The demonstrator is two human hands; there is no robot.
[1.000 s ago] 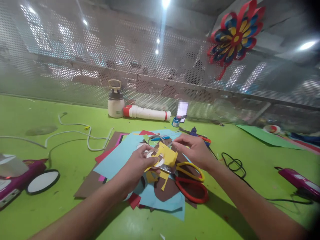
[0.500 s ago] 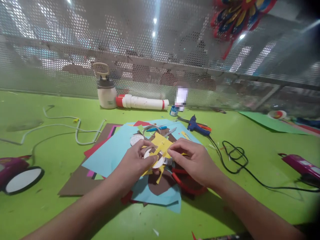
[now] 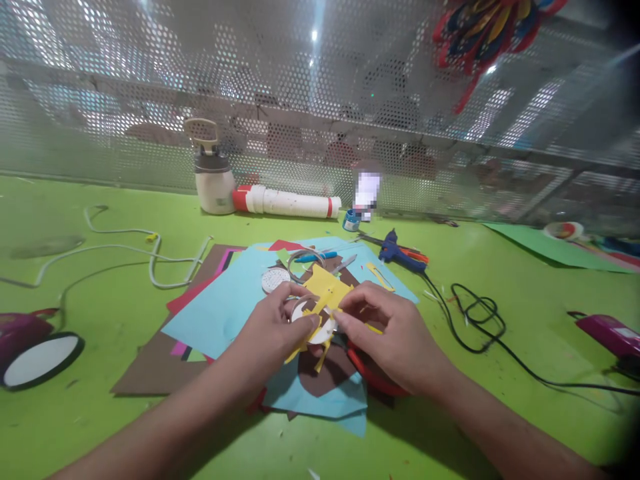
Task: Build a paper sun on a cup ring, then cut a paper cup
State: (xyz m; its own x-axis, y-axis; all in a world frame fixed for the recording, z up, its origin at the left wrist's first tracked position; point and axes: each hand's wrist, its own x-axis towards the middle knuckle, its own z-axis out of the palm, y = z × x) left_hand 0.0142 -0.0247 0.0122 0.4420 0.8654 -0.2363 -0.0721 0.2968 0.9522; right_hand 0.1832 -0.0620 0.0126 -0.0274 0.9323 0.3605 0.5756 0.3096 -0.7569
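My left hand grips a white disc by its left side, with the thumb on top. Yellow paper strips and a brown patch lie across the disc, and yellow strips hang past its lower edge. At the disc's right edge my right hand has thumb and forefinger pinched on a thin yellow paper strip. A larger yellow paper piece lies just behind the disc. Partly under my right hand are red scissors handles. A brown paper piece lies on light blue paper below.
A tape roll, a blue pen and a speckled white disc lie behind my hands. A blue glue gun trails a black cord to the right. A spray bottle and white tube stand along the mesh screen.
My right fingers have moved slightly down and in toward the disc's right edge. My left hand still holds the disc. The view has shifted a little.
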